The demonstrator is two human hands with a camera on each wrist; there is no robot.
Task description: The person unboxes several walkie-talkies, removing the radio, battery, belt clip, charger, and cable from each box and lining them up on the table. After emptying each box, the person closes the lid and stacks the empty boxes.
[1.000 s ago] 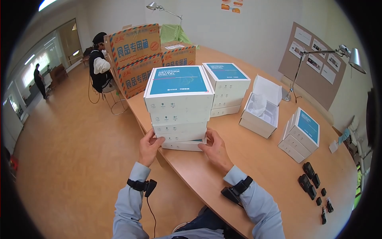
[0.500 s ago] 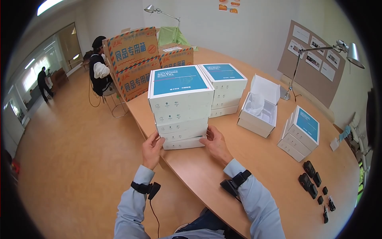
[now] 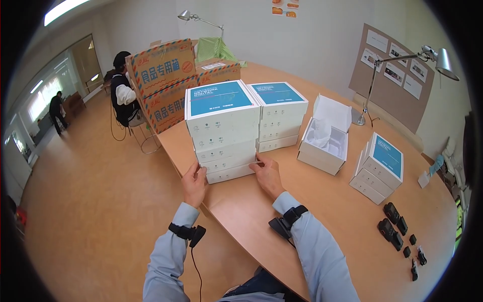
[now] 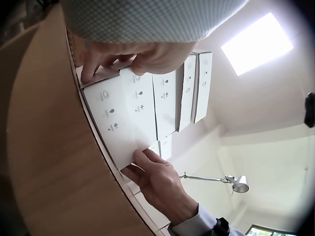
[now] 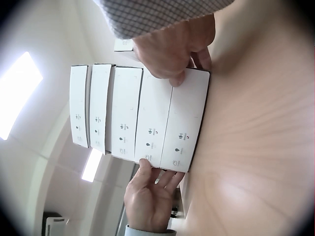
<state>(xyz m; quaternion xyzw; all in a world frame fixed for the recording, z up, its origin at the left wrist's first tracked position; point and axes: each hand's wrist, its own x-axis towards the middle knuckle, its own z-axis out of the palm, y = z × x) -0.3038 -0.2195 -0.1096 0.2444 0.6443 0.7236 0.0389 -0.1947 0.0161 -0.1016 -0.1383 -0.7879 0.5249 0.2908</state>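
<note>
A tall stack of several white boxes [image 3: 221, 136], the top one with a blue printed lid, stands near the table's left edge. My left hand [image 3: 194, 187] grips the left side of the lowest boxes, its thumb on the front corner and fingers along the side. Opposite it, my right hand [image 3: 268, 176] holds their right corner, with its thumb on the front near the seam above the bottom box [image 3: 231, 173]. In the right wrist view the two lowest boxes [image 5: 183, 118] lie nearly flush, while the upper ones are slightly offset.
Behind the stack stands another pile of white boxes [image 3: 282, 122]. An open white box [image 3: 322, 157] with a plastic bag, a smaller pile [image 3: 385, 158], black devices [image 3: 388, 232] and a lamp [image 3: 370, 95] are to the right. Large cartons [image 3: 163, 75] stand at the back left.
The bottom box, skewed earlier with a strip of blue lid showing, now lines up with the box above. The stack has shifted slightly back, with both hands still at its base.
</note>
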